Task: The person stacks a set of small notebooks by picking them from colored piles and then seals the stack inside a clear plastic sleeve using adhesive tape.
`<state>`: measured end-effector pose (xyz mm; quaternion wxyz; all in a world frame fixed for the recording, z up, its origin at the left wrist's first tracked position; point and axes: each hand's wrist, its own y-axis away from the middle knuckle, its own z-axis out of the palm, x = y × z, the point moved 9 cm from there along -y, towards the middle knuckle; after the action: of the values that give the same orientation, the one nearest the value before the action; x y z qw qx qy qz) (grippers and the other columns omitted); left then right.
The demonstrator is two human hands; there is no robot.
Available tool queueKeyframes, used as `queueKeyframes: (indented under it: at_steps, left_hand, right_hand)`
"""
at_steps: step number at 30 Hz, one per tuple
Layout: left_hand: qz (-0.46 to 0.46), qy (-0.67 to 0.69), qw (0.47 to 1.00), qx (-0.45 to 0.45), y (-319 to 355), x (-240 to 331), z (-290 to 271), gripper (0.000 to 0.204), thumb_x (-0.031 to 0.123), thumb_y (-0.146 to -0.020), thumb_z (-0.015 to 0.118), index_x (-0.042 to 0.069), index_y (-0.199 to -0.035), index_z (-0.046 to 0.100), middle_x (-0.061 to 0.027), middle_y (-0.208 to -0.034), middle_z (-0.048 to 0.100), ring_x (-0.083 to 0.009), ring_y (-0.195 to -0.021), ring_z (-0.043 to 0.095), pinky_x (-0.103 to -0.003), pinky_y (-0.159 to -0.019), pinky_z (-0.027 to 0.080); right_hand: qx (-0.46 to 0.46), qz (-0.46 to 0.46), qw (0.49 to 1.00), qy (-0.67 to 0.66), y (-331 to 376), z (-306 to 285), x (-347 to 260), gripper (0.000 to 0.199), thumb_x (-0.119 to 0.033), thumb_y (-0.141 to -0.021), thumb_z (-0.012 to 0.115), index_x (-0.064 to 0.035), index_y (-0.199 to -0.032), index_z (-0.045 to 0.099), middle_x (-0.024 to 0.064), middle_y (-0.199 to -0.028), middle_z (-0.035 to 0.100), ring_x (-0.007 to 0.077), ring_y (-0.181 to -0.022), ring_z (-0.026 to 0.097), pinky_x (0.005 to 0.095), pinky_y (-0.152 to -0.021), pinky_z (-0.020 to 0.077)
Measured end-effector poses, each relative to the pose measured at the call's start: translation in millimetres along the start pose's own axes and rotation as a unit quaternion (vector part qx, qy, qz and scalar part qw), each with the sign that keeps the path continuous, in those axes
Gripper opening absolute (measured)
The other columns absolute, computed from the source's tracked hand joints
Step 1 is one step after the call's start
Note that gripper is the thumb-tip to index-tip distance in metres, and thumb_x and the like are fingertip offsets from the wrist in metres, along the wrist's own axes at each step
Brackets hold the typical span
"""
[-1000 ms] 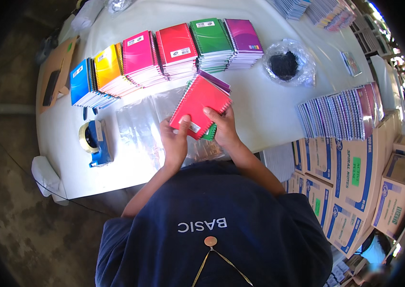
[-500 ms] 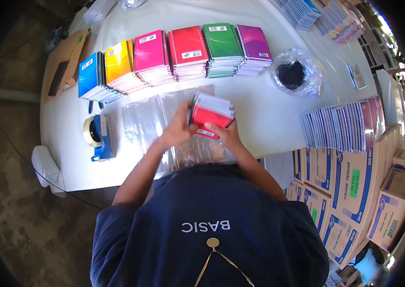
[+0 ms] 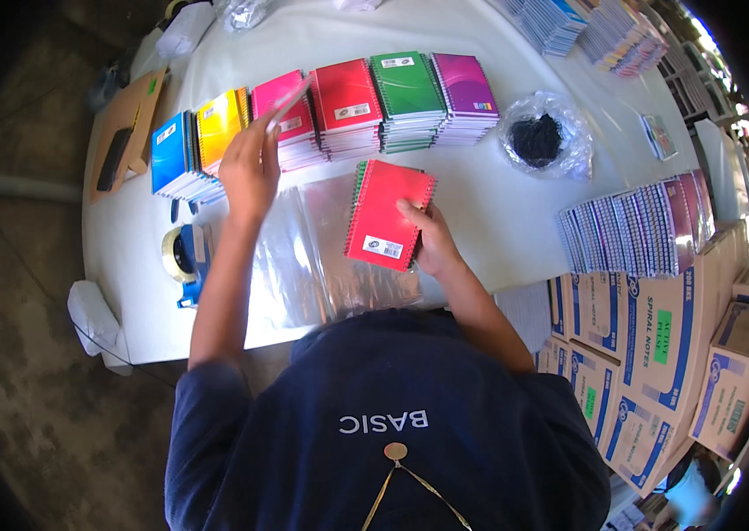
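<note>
My right hand (image 3: 434, 239) grips a small bundle of spiral notebooks, thumb on top. A red spiral notebook (image 3: 389, 208) with a white label is uppermost, and a green edge peeks out beneath it. Over the front of the pink notebook stack (image 3: 296, 124), my left hand (image 3: 249, 173) pinches a thin notebook (image 3: 289, 104) that is tilted nearly edge-on. Its cover is hard to make out. The row also holds blue (image 3: 171, 150), yellow (image 3: 219, 124), red (image 3: 348, 96), green (image 3: 407, 84) and purple (image 3: 465, 84) stacks. Clear plastic sheets (image 3: 299, 257) lie below the hands.
A blue tape dispenser (image 3: 188, 261) stands at the left, near a brown cardboard piece (image 3: 126, 124). To the right are a plastic bag with black contents (image 3: 538, 140) and a row of wrapped notebooks (image 3: 626, 232). Cardboard boxes (image 3: 635, 336) are piled beside the table's right edge.
My left hand has left the bundle and moved up and left to the pink stack, where it now holds a thin notebook. The bundle stays in my right hand, turned with its red cover facing up.
</note>
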<state>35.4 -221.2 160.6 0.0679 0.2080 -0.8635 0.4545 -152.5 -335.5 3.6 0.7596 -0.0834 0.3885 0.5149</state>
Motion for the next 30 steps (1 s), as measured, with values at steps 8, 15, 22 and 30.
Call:
queueKeyframes:
  at_steps: [8,15,22,30]
  left_hand:
    - [0.15,0.153,0.942,-0.26,64.0,123.1,15.6,0.032,0.021,-0.067,0.072,0.011,-0.096,0.065,-0.0073,-0.106,0.058,-0.023,-0.1,0.056,-0.039,-0.085,0.045]
    - [-0.091,-0.258,0.928,-0.252,33.2,-103.0,17.4,0.048,0.021,-0.08,0.062,0.002,-0.122,0.05,-0.0175,-0.131,0.048,-0.0328,-0.124,0.044,-0.042,-0.102,0.035]
    - [-0.239,-0.023,0.958,-0.16,25.2,-105.1,-26.7,0.023,0.015,-0.089,0.058,0.002,-0.108,0.059,-0.0127,-0.092,0.066,-0.0184,-0.079,0.065,-0.03,-0.075,0.05]
    - [-0.195,0.557,0.783,-0.198,47.3,41.6,-0.6,0.022,-0.01,-0.069,0.056,0.007,-0.08,0.063,-0.0074,-0.104,0.064,-0.0253,-0.114,0.051,-0.04,-0.097,0.039]
  right_hand:
    - [-0.029,-0.038,0.999,0.011,-6.2,1.8,0.5,0.036,-0.016,-0.087,0.061,-0.0027,-0.118,0.05,0.01,-0.107,0.06,0.019,-0.096,0.06,0.0342,-0.084,0.049]
    - [-0.035,0.073,0.996,-0.039,2.5,7.8,20.4,0.042,-0.014,-0.081,0.061,-0.0032,-0.119,0.047,0.0095,-0.108,0.057,0.0194,-0.099,0.058,0.0349,-0.085,0.0478]
    - [-0.046,0.061,0.997,-0.012,0.6,2.0,16.2,0.045,-0.014,-0.082,0.057,-0.0031,-0.123,0.044,0.0099,-0.11,0.056,0.0205,-0.1,0.057,0.0356,-0.087,0.0469]
    - [-0.105,0.154,0.979,-0.085,7.1,25.9,29.7,0.049,-0.039,-0.09,0.051,-0.0046,-0.125,0.045,0.01,-0.115,0.057,0.0199,-0.104,0.057,0.0355,-0.089,0.0463]
